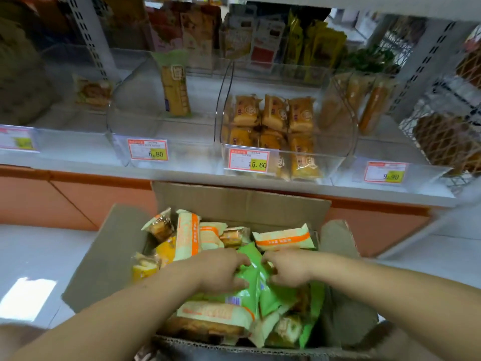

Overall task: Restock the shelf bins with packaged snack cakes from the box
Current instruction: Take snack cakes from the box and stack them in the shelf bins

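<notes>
Reaching into the cardboard box (104,256) at lower centre, the left hand (221,269) and right hand (289,269) each have their grip closed on a green packet (251,287), fingers curled at its upper edge. Around it lie cream-and-orange snack cakes (283,239), filling the box. Beyond, at mid frame, the shelf (78,165) carries clear bins. The centre-left bin (156,126) holds one upright packet (175,92); the centre-right bin (338,162) is stacked with golden cakes (273,115). Price tags (147,149) front each bin.
</notes>
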A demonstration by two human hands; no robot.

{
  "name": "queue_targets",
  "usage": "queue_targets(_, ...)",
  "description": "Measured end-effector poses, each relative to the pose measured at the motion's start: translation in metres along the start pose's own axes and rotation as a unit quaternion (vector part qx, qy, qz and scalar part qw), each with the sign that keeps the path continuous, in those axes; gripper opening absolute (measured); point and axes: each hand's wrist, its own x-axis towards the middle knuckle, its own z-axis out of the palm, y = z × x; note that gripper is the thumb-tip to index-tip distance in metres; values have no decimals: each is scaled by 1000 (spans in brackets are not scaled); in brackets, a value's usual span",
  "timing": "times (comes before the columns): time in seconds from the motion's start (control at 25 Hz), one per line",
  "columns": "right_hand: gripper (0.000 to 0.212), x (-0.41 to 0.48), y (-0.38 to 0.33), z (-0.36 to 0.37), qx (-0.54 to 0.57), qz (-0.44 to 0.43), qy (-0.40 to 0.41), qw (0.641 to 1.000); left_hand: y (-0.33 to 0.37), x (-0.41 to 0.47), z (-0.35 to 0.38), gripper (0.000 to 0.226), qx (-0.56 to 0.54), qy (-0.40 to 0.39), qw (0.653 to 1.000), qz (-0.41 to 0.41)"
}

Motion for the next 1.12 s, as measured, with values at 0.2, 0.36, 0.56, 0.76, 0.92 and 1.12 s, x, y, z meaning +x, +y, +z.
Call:
queue_targets(0.2,83,13,-15,13,135,23,-28,990,-13,-8,6,82,4,-71,997,-6)
queue_targets(0.36,77,12,1,3,238,27,3,971,-18,-14,5,79,-56,-21,998,-23)
queue_targets(0.56,38,-3,41,-27,587,3,-66,807,-38,-20,-19,62,-422,78,901,-62)
queue_targets(0.76,65,-12,55,-46,661,-23,-125,739,-35,-18,-25,57,-694,81,710,-85)
queue_targets(0.92,76,-5,46,-49,684,-1,-141,716,-33,-13,-21,59,-744,80,652,-119)
queue_targets(1.12,77,-13,34,-46,761,-110,-163,618,-20,-21,-25,66,-698,82,704,-104)
